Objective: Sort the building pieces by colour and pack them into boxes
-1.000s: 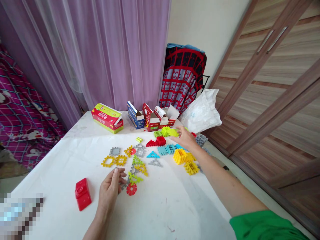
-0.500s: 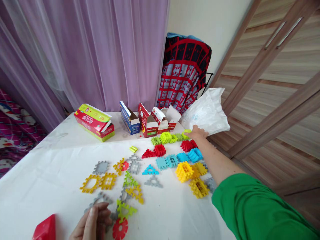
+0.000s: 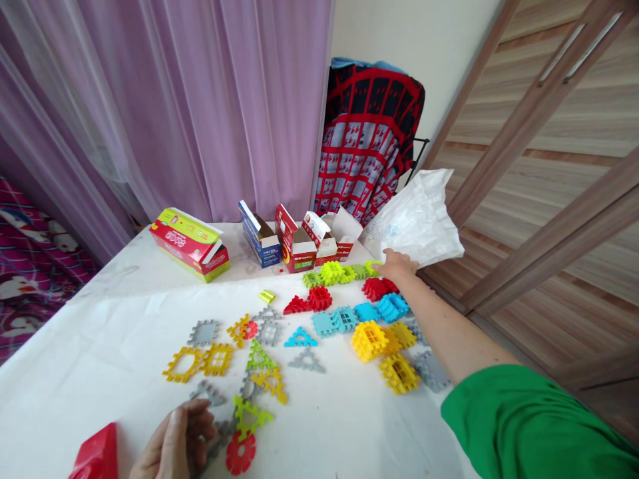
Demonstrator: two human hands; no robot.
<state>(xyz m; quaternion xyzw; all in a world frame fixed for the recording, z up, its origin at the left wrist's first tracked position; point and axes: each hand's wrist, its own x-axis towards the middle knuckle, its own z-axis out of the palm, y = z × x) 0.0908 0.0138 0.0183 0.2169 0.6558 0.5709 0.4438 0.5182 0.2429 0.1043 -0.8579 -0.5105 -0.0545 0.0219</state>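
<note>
My right hand (image 3: 399,266) reaches to the far right end of a row of lime green interlocking building pieces (image 3: 331,273). Its thumb and fingers close on the last lime green piece (image 3: 372,268), partly hiding it. Near the front edge, my left hand (image 3: 174,440) is curled with its fingertips together; whatever it may hold is hidden. Beside it lie a grey notched piece (image 3: 208,392), a lime green triangle (image 3: 251,416) and a red round piece (image 3: 240,454). Stacks of red pieces (image 3: 378,288), blue pieces (image 3: 392,307) and yellow pieces (image 3: 369,341) are sorted below the green row.
Several opened cartons, including a blue box (image 3: 259,243) and a red-and-green box (image 3: 190,246), line the back of the white table. A white plastic bag (image 3: 417,219) stands behind my right hand. Loose pieces, such as a yellow window square (image 3: 217,359), lie mid-table; a red object (image 3: 97,452) is front left.
My left hand has shifted slightly left and down, uncovering more of the grey piece. My right hand stays at the green row's end, its lime green piece now slightly lower. The view has shifted a little.
</note>
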